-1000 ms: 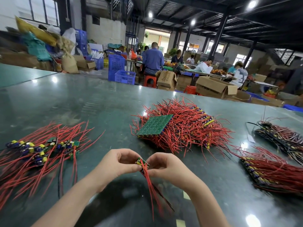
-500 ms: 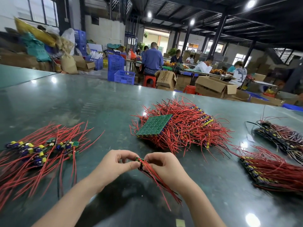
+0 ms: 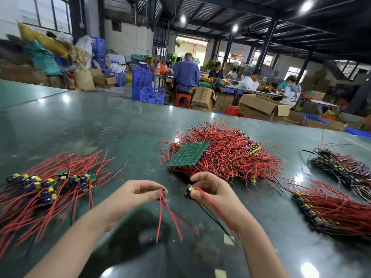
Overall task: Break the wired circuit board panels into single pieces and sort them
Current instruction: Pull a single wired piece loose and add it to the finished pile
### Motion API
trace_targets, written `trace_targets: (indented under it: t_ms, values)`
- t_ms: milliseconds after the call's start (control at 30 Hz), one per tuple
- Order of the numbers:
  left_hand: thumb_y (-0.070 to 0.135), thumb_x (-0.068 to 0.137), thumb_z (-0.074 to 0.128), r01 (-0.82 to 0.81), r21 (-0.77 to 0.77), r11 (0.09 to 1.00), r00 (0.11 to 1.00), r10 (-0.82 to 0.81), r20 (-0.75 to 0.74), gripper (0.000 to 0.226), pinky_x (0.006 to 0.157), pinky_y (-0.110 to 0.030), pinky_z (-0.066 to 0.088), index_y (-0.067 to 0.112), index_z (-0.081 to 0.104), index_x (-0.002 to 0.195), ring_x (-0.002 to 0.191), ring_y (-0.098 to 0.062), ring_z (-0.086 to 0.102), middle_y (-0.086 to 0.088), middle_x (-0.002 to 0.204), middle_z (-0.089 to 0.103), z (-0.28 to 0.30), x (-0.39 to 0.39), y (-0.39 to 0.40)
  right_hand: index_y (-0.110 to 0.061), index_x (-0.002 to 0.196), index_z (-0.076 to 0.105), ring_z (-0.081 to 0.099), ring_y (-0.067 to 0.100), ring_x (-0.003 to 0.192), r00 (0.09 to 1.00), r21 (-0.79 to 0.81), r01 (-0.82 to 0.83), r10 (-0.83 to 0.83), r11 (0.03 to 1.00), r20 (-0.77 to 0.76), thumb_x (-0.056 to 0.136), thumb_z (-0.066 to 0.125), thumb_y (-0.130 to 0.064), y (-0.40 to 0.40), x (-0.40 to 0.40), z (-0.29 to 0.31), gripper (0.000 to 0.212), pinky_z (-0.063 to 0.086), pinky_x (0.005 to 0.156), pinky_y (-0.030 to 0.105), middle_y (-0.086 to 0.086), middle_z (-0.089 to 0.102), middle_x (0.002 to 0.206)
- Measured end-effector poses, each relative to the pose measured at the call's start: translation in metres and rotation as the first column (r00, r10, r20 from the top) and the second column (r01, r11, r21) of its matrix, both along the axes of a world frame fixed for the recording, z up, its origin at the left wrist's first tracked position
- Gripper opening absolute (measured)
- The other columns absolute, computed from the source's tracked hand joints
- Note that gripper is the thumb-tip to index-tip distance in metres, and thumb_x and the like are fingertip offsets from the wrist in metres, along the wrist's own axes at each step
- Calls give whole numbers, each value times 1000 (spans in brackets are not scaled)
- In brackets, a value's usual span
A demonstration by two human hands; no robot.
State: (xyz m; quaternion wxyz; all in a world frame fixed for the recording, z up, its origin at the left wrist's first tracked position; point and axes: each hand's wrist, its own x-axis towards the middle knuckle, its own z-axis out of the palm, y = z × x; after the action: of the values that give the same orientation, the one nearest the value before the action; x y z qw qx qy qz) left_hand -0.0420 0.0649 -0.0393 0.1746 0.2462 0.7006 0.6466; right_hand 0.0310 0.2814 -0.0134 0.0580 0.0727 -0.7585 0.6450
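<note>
Hands apart above the table (image 3: 80,125): left hand (image 3: 136,192) pinches one small board (image 3: 163,192), right hand (image 3: 210,189) pinches another (image 3: 188,191), red wires trailing down from both, so the snap looks done. Loose singles (image 3: 50,183) lie at left, likely the drop spot for the left piece. Uncut panels (image 3: 188,155) sit on the wire heap just beyond the hands, within easy reach; more strips (image 3: 321,209) at right.
</note>
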Motion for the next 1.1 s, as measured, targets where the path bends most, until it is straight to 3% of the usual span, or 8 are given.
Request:
trace_targets:
  t_ms: [67, 133, 200, 300, 400, 667, 867, 1100]
  values:
    - [30, 73, 81, -23, -218, 976, 990, -9, -143, 5, 60, -12, 39, 32, 77, 76, 60, 3, 50, 11, 73, 72, -1, 2, 2, -18, 107, 62, 64, 6, 74, 1000, -19, -23, 24, 1000, 18, 81, 69, -6, -2, 0, -2, 30, 48, 71, 16, -3, 68, 77]
    - [21, 77, 78, -10, -398, 917, 969, -89, -230, 16, 57, -11, 36, 35, 74, 71, 54, 5, 47, 17, 62, 66, -6, 3, 6, -20, 102, 66, 63, 6, 75, 998, 23, -52, 51, 998, 23, 83, 68, -10, -6, -2, -5, 21, 48, 73, 17, -5, 68, 78]
    - [13, 80, 74, -24, -476, 879, 957, -117, -264, 22, 74, -15, 46, 34, 72, 85, 75, 4, 58, 16, 85, 69, -10, 3, 10, -22, 95, 70, 63, 7, 76, 998, 31, -55, 54, 998, 37, 86, 67, -10, -8, -3, -7, 15, 50, 76, 20, -4, 69, 78]
    - [-5, 81, 62, -56, -208, 977, 993, 33, -111, 33, 75, -12, 46, 20, 71, 101, 86, -12, 60, 4, 98, 70, -10, 7, 14, -25, 90, 72, 65, 7, 74, 1000, 68, -11, 11, 998, 12, 86, 68, -10, -11, -4, -9, 16, 51, 74, 20, 0, 72, 75]
    - [15, 71, 72, 23, 97, 995, 990, -36, 135, 30, 82, -23, 53, 7, 69, 100, 92, -17, 67, -9, 99, 73, -10, 16, 22, -33, 81, 73, 59, 10, 70, 997, 206, 78, -74, 975, -27, 81, 73, -16, -16, -6, -14, 17, 47, 70, 27, 5, 70, 75]
    - [6, 61, 77, -88, 213, 973, 981, 47, 189, 32, 75, -27, 58, -2, 63, 89, 77, -20, 67, -13, 82, 70, -15, 17, 29, -41, 83, 74, 63, 24, 82, 988, 207, 125, -102, 970, -120, 80, 75, -19, -30, -6, -16, 23, 51, 76, 40, -5, 64, 88]
    - [4, 61, 75, -88, 316, 945, 946, -20, 325, 28, 73, -28, 59, -1, 71, 88, 79, -20, 70, -17, 89, 72, -12, 16, 27, -38, 72, 73, 54, 2, 67, 958, 240, 236, -184, 942, -219, 72, 81, -12, -27, -7, -12, 27, 42, 62, 20, -14, 66, 74]
    - [12, 59, 77, -25, 272, 962, 939, -70, 336, 26, 70, -25, 57, 5, 76, 84, 76, -17, 68, -12, 85, 71, -10, 18, 26, -29, 74, 72, 57, 4, 70, 938, 240, 250, -173, 938, -300, 73, 80, -15, -25, -5, -13, 16, 40, 65, 13, -7, 67, 75]
